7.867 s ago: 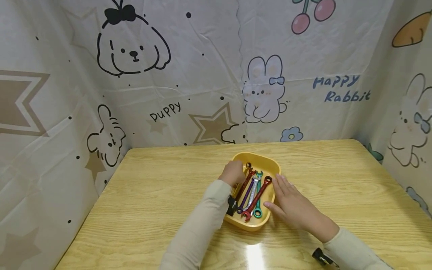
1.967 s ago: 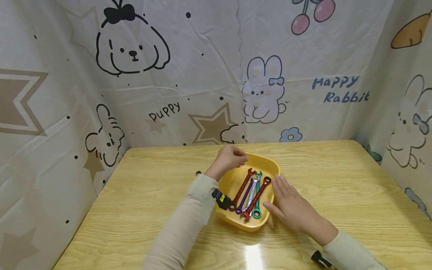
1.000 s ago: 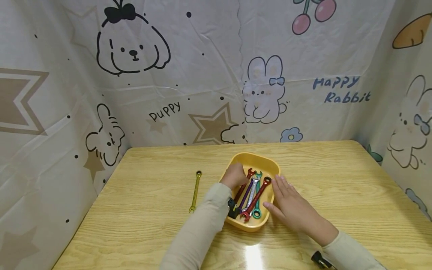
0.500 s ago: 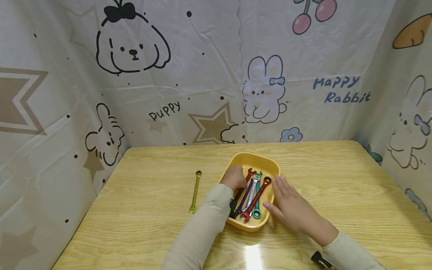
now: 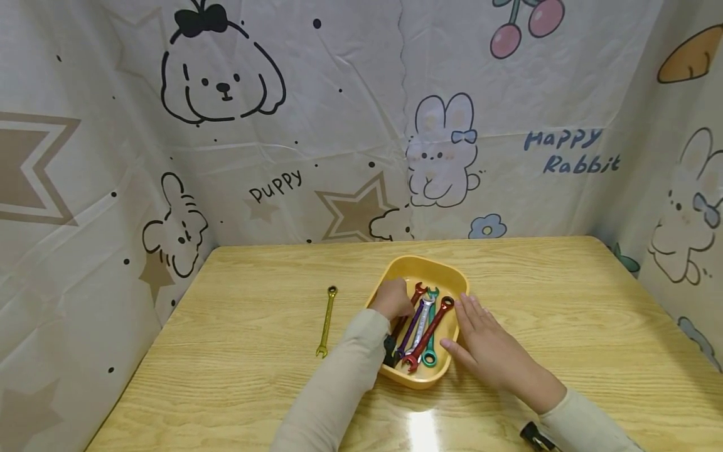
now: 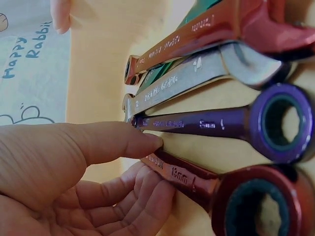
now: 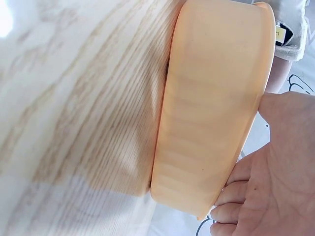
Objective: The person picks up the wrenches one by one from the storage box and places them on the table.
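Note:
My left hand (image 5: 393, 298) reaches into a yellow plastic tray (image 5: 432, 269). In the left wrist view its thumb and fingers pinch the shaft of a dark red ratchet wrench (image 6: 182, 179) marked 13mm. Beside that wrench lie a purple wrench (image 6: 202, 124), a silver wrench (image 6: 182, 84), a second red wrench (image 5: 432, 329) and a green wrench (image 5: 430, 358). My right hand (image 5: 491, 345) is against the tray's right side with its fingers extended; the right wrist view shows thumb and fingers along the rim.
A yellow wrench (image 5: 326, 323) lies on the wooden table (image 5: 248, 339), left of the tray. A patterned curtain (image 5: 339, 125) hangs around the back and sides. A black strap piece (image 5: 536, 435) shows at my right sleeve.
The yellow wrench has gone from the tray to the table at left. My left hand then came back into the tray and took hold of the dark red wrench. The right hand stayed put.

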The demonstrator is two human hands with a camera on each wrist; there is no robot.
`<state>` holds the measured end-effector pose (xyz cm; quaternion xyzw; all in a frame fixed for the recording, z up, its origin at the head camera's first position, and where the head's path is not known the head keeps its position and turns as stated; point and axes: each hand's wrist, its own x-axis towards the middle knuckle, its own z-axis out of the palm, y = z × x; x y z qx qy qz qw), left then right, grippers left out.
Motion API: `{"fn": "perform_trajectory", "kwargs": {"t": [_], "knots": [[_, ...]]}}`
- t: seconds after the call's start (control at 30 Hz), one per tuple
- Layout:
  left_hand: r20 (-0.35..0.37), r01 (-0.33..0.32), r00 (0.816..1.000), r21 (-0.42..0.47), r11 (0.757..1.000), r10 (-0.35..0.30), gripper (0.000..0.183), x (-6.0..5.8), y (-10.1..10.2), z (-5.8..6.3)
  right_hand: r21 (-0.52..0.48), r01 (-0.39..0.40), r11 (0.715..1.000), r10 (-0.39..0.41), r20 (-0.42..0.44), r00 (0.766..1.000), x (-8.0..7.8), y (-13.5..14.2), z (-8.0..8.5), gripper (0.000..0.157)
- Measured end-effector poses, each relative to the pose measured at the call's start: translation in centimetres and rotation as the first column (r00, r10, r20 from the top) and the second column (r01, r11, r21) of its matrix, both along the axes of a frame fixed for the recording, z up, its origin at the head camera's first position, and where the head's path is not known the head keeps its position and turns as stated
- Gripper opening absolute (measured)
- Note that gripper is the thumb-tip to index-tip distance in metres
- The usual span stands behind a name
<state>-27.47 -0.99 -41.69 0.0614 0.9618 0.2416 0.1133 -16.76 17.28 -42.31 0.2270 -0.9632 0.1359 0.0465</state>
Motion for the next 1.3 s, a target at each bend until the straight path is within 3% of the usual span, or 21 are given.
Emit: {"fn": "perform_trajectory", "kwargs": {"t": [0.2,0.5,0.73,0.9,1.03,1.3], "knots": [[0.051,-0.029,0.998,0.024,0.999,0.028,0.024,0.1,0.0,0.1,-0.004,0.000,1.000,0.000,0.007,1.000,0.0,0.0,0.1,0.077],[0.032,0.010,0.999,0.020,1.000,-0.011,0.022,0.0,-0.1,0.1,-0.011,0.007,1.000,-0.007,0.014,1.000,0.1,0.0,-0.1,0.077],[0.057,-0.017,0.998,0.061,0.998,0.014,0.017,0.0,-0.2,0.4,-0.008,0.009,1.000,-0.009,0.011,1.000,0.0,0.0,0.0,0.078],[0.028,-0.009,1.000,0.110,0.994,0.006,0.037,-0.3,-0.7,0.9,-0.006,0.008,1.000,-0.008,0.011,1.000,0.0,0.0,0.0,0.077],[0.031,-0.011,0.999,0.201,0.980,0.005,0.043,-0.5,-1.1,1.4,-0.011,0.011,1.000,-0.011,0.022,1.000,0.0,0.1,0.1,0.078],[0.073,-0.056,0.997,0.367,0.928,0.032,0.011,-0.7,-1.3,2.2,-0.014,0.011,1.000,-0.010,0.032,0.999,0.1,0.0,0.0,0.077]]}}
